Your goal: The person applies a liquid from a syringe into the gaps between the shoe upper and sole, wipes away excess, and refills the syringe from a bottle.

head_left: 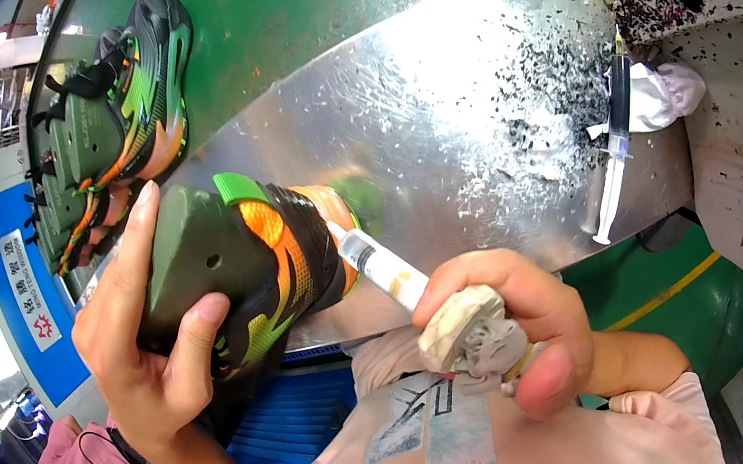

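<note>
My left hand (146, 338) grips a dark green shoe last (206, 260), thumb on the near side and fingers along the other. The last sits inside a black, orange and green sports shoe (290, 263). My right hand (538, 310) is closed round a syringe (389, 273) with a clear barrel. A pale, lumpy wrapping (463, 327) covers the syringe's rear end. Its tip points at the shoe's side near the peach-coloured sole; whether it touches I cannot tell.
More sports shoes (159, 56) on green lasts stand in a row at the left. On the scuffed metal plate (379, 118), a black-filled syringe (619, 106) lies at the right beside a crumpled white cloth (671, 92). Dark crumbs (558, 77) are scattered there.
</note>
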Available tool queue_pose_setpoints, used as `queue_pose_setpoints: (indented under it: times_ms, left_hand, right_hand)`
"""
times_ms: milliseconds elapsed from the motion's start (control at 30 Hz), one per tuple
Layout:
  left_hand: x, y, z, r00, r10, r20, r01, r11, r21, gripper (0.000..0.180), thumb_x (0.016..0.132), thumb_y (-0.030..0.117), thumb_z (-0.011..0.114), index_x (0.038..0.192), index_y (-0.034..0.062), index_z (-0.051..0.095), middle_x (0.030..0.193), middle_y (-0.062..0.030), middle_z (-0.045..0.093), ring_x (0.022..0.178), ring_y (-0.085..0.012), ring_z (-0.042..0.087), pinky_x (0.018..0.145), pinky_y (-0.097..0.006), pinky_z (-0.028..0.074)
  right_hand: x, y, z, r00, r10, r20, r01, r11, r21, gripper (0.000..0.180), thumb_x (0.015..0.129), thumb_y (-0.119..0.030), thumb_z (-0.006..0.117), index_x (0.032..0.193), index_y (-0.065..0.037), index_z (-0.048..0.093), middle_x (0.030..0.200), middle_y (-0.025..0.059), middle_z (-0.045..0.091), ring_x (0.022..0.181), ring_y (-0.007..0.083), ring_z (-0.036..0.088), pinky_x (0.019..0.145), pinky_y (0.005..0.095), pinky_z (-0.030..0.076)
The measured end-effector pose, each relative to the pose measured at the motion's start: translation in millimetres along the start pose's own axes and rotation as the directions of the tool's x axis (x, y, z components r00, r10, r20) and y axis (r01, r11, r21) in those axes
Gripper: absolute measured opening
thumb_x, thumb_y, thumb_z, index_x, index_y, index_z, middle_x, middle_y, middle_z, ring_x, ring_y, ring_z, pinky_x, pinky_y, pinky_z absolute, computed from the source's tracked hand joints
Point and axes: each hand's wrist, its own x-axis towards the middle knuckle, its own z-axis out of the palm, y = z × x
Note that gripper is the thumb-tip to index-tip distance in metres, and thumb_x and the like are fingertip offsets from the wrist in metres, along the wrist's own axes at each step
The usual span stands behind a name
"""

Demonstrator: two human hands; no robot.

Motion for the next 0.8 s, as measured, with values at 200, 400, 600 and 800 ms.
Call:
queue_pose_setpoints:
  times_ms: [200, 400, 600, 800]
  left_hand:
    - [-1.2, -7.9, 6.0, 0.959, -0.283, 0.004, 0.279, 0.940, -0.195, 0.053, 0.071, 0.008, 0.062, 0.120, -0.0080, 0.050, 0.098, -0.0191, 0.063, 0.087, -0.0200, 0.061, 0.079, -0.028, 0.044]
    - [29.4, -38.2, -4.5, 0.946, -0.314, -0.075, 0.283, 0.919, -0.276, 0.038, 0.075, 0.006, 0.062, 0.109, -0.0087, 0.054, 0.094, -0.0125, 0.063, 0.087, -0.0160, 0.059, 0.080, -0.028, 0.046]
    - [192.5, -56.6, -5.5, 0.921, 0.380, -0.087, -0.357, 0.911, 0.207, 0.043, 0.059, 0.008, 0.070, 0.100, 0.0012, 0.060, 0.096, -0.0166, 0.062, 0.093, -0.0339, 0.057, 0.085, -0.038, 0.044]
    - [324.9, -66.0, 123.1, 0.952, 0.230, 0.202, -0.299, 0.837, 0.459, 0.031, 0.067, 0.012, 0.063, 0.097, 0.0145, 0.067, 0.106, -0.0077, 0.061, 0.117, -0.0248, 0.045, 0.102, -0.041, 0.029]
  right_hand:
    - [3.5, 12.1, 0.3, 0.995, -0.077, 0.067, 0.088, 0.980, -0.176, 0.065, 0.085, -0.052, 0.051, 0.118, 0.004, 0.041, 0.103, 0.0116, 0.059, 0.092, 0.0152, 0.057, 0.078, 0.0264, 0.046]
    - [6.4, -11.7, -24.4, 0.974, -0.220, -0.058, 0.200, 0.949, -0.245, 0.071, 0.082, -0.056, 0.053, 0.120, 0.004, 0.040, 0.104, 0.0085, 0.054, 0.092, 0.0126, 0.052, 0.079, 0.0253, 0.043]
    - [21.0, 32.0, -56.8, 0.991, -0.072, -0.116, 0.009, 0.882, -0.470, 0.061, 0.080, -0.046, 0.063, 0.118, -0.001, 0.045, 0.098, 0.0066, 0.055, 0.083, 0.0115, 0.052, 0.071, 0.0234, 0.043]
    - [6.7, 57.4, -68.2, 0.964, -0.058, -0.261, -0.045, 0.926, -0.375, 0.068, 0.075, -0.050, 0.066, 0.112, 0.003, 0.046, 0.087, 0.0066, 0.057, 0.076, 0.0110, 0.055, 0.065, 0.0236, 0.044]
